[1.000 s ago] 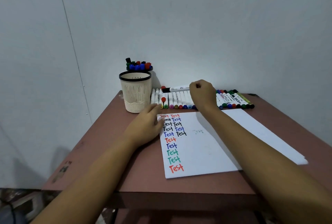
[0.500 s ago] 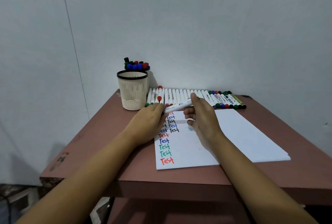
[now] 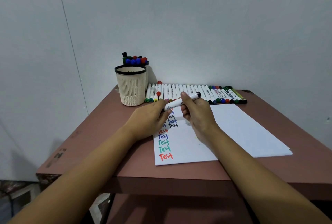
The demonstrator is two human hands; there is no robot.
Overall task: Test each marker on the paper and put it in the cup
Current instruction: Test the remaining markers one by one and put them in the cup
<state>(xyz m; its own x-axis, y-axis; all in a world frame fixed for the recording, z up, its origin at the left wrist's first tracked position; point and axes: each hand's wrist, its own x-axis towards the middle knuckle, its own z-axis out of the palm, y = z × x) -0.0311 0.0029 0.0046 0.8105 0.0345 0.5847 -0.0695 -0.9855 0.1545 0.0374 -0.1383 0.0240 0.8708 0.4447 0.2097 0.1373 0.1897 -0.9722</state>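
On my feed, both hands meet at the centre of the frame around one marker [image 3: 177, 103]. It is a white barrel with a black end that points up and to the right. The right hand [image 3: 197, 114] has its fingers curled round the middle of the barrel. The left hand [image 3: 150, 117] pinches the lower left end, and its fingers hide that end from me. The marker is held tilted just above the upper left corner of the paper [image 3: 233, 130], and I cannot tell whether it touches the sheet.

The paper lies on the reddish-brown table [image 3: 89, 134], with "Test" written down its left edge in red, blue, green and black. The cream cup [image 3: 131, 87] with a black rim stands upright at centre left, beside a row of markers [image 3: 212, 94] lying side by side along the wall [image 3: 197, 26]. A second cup [image 3: 147, 72] directly behind it is packed with capped markers.
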